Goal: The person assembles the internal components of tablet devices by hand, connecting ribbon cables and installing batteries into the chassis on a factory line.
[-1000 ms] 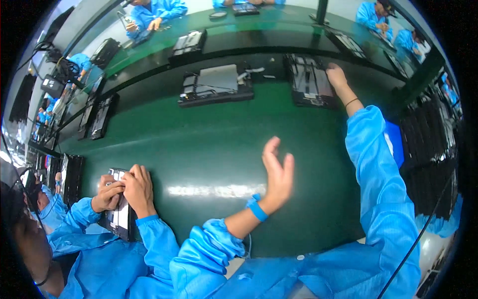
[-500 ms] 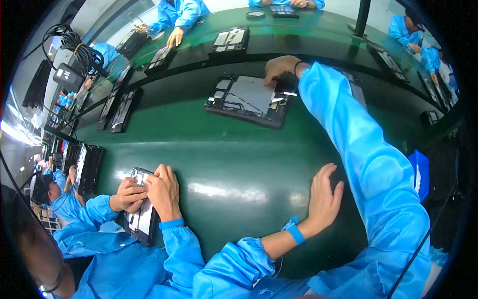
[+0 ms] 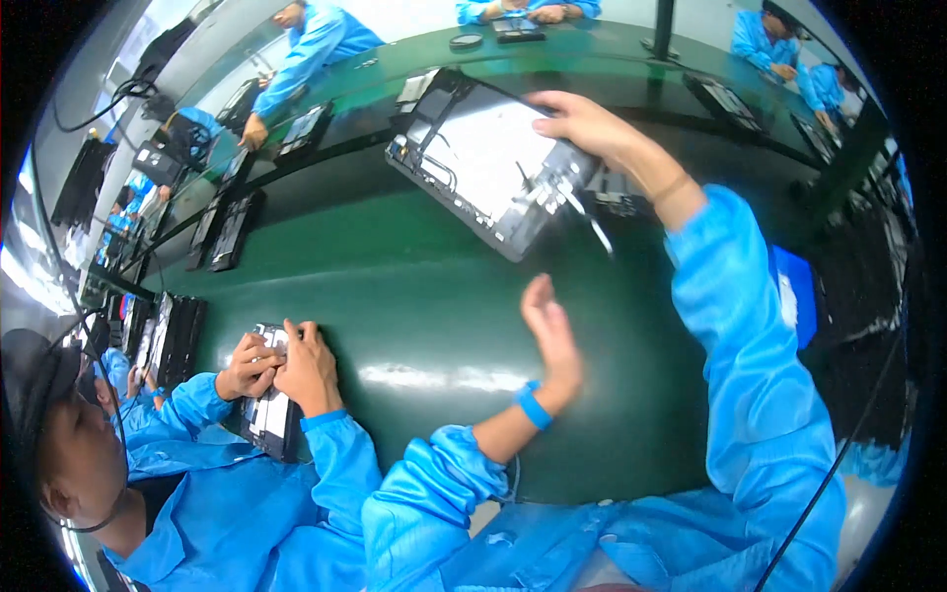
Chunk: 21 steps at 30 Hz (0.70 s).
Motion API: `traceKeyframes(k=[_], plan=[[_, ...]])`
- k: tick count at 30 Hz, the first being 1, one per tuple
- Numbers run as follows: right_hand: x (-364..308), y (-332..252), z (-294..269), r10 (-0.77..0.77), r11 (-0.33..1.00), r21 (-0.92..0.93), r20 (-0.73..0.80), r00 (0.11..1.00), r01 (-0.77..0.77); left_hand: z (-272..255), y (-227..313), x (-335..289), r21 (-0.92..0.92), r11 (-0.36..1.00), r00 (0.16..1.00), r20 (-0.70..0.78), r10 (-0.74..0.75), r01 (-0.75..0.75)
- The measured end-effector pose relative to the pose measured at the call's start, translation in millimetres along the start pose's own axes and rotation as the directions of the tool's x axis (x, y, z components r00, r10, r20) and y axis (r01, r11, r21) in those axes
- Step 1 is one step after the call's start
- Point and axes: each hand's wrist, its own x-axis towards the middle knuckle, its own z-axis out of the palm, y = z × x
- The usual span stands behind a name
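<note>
My right hand (image 3: pixel 592 128) is closed on the far right edge of an opened tablet (image 3: pixel 483 143), which it holds up tilted above the table. The tablet has a dark frame and a bright silver-white inside, with loose flat cables (image 3: pixel 589 222) hanging off its near right side. Below the tablet, my left hand (image 3: pixel 554 335) is raised over the green table (image 3: pixel 434 326). Its fingers are stretched out, slightly blurred, and it holds nothing. A blue strap (image 3: pixel 534 405) circles my left wrist.
On my left, a co-worker's hands (image 3: pixel 281 365) work on another opened device (image 3: pixel 268 419). Black units (image 3: pixel 182 335) stand beyond them. More opened devices (image 3: pixel 235 229) lie at the back left. A dark beam (image 3: pixel 350 148) crosses behind. A blue box (image 3: pixel 792 296) is at the right.
My right hand has gripped the tablet and raised it off the table, tilting it. My left hand has moved left and toward the tablet. The view has shifted slightly.
</note>
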Motion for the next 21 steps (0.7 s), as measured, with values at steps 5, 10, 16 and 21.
traceKeyframes(k=[5,10,16,21], plan=[[-173,35,7,0.099,0.972,0.234,-0.340,0.935,-0.018,-16,44,-5,-0.321,0.947,0.999,0.046,0.011,0.005],[-308,85,27,0.222,0.940,0.338,-0.480,0.849,-0.055,-1,89,-85,0.098,0.966,0.916,0.308,-0.257,0.238],[-382,91,48,0.032,0.906,-0.335,-0.555,0.831,-0.258,-26,111,-132,0.579,0.803,0.860,0.474,-0.190,-0.142],[-379,68,39,-0.172,0.859,-0.511,-0.248,0.953,0.022,-32,108,-119,0.412,0.328,0.508,0.806,0.303,-0.850]])
